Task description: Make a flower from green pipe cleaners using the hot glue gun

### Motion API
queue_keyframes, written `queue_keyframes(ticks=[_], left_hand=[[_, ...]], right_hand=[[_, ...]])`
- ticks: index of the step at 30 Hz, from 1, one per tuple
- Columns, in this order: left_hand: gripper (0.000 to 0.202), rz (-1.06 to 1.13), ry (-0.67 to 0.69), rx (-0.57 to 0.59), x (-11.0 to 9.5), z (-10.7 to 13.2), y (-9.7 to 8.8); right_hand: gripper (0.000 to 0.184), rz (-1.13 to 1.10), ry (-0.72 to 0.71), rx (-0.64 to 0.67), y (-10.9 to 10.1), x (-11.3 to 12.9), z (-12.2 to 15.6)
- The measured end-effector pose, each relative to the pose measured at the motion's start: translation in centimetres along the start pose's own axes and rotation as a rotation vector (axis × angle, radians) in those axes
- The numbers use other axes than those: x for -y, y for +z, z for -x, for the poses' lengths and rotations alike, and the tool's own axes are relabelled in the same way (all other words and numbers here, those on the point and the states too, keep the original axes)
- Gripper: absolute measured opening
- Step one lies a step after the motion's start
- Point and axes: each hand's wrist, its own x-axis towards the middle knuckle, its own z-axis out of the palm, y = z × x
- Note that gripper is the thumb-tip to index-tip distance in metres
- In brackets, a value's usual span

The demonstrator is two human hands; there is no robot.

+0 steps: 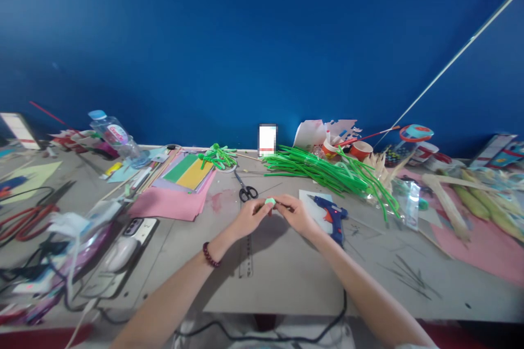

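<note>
A small pale green piece is pinched between the fingertips of both hands above the middle of the table; its exact kind is too small to make out. My left hand, with a dark beaded bracelet at the wrist, grips it from the left. From the right, my right hand closes its fingertips on the same piece. Below the left hand lies a clear ruler. Black-handled scissors rest just beyond the left hand. To the right of the right hand, a blue hot glue gun lies partly on white paper.
Green pipe cleaners lie in a large bundle behind the hands. Left are pink sheets, coloured paper, a phone and a water bottle. Cut dark stems and corn husks lie right. A black cable runs along the front.
</note>
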Motion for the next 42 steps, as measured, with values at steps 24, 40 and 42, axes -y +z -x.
queue_keyframes(ticks=[24,40,42], left_hand=[[0.026,0.074,0.044,-0.301,0.4,-0.2,0.6],[0.024,0.072,0.075,-0.337,0.0,0.0,0.7],[0.024,0.076,0.079,-0.336,0.1,0.0,0.7]], right_hand=[[0.029,-0.141,0.201,-0.181,1.0,-1.0,0.0],[0.027,-0.11,0.193,-0.206,1.2,-1.7,0.2],[0.026,-0.111,0.188,-0.206,1.2,-1.7,0.2]])
